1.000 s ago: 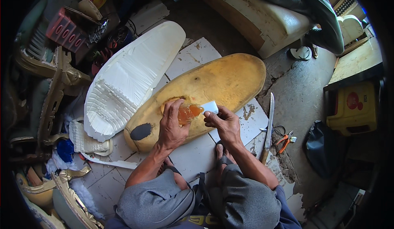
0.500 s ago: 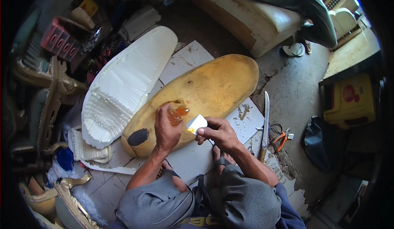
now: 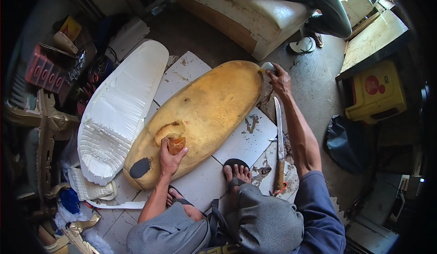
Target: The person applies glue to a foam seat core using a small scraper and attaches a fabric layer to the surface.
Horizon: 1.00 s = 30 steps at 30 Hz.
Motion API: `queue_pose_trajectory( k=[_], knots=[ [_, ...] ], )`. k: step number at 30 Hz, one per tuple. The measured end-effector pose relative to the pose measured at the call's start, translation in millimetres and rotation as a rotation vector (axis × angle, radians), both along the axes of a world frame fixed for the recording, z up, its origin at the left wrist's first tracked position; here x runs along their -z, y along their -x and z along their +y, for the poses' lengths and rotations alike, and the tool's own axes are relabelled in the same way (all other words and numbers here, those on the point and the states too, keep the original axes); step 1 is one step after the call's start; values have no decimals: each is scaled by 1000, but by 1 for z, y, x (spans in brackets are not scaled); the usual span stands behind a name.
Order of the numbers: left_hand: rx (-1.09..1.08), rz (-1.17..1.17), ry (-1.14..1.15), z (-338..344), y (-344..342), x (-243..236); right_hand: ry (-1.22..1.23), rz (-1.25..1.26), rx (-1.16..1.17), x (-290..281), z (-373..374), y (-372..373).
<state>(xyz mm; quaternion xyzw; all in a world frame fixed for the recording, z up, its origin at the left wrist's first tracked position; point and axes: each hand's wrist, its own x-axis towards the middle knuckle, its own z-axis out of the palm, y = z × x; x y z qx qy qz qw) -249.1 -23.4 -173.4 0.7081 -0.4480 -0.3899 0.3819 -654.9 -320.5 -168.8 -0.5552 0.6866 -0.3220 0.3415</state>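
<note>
Over the mottled, oval foam pad (image 3: 214, 99), the left hand (image 3: 170, 159) grips a clear, amber-filled cup (image 3: 177, 145). At the pad's rounded far edge, the right hand (image 3: 280, 79) pinches a whitish piece (image 3: 267, 66); concrete floor (image 3: 314, 83) spreads beyond.

An upholstery workshop: knife (image 3: 279, 138), white padding (image 3: 125, 94), carved furniture frame (image 3: 47, 126) (gold-coloured).

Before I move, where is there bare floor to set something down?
Grey concrete lies bare between the white sandal, yellow plastic piece and dark bundle. A smaller patch of stained white tile shows between the yellow cushion and the knife. The left side is crowded: white cushion, white wadding and carved frames.
</note>
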Motion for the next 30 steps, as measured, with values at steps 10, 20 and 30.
queue_pose_trajectory(
  k=[10,20,30],
  knots=[
    [26,-15,-28,-4,1,-4,184,113,-168,12,68,8],
    [26,32,-29,-7,5,3,401,154,-260,40,235,-114],
    [34,1,9,-4,2,-1,369,96,-688,8,260,-133]
  ],
)
